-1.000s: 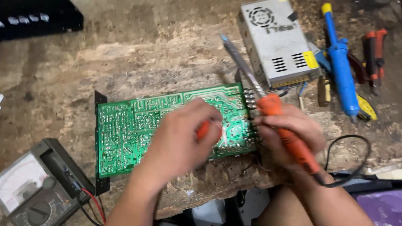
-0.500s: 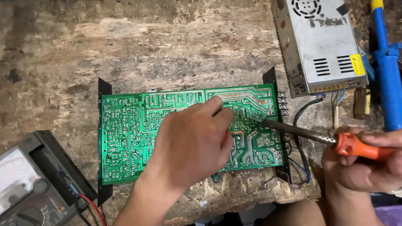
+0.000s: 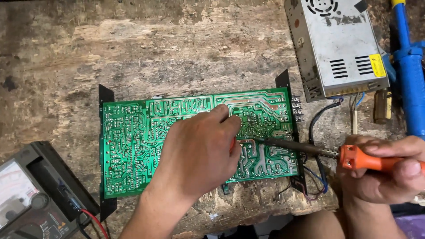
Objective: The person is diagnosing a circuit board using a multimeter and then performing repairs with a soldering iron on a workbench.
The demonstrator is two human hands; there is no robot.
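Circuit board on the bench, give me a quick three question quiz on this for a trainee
1. True or false: the soldering iron is in the right hand.
2. Where does the left hand rest?
A. on the green circuit board
B. on the metal power supply box
C. on the analog meter
3. Fill in: the iron's handle is ____ in colour.

Key: 1 true; 2 A; 3 orange.
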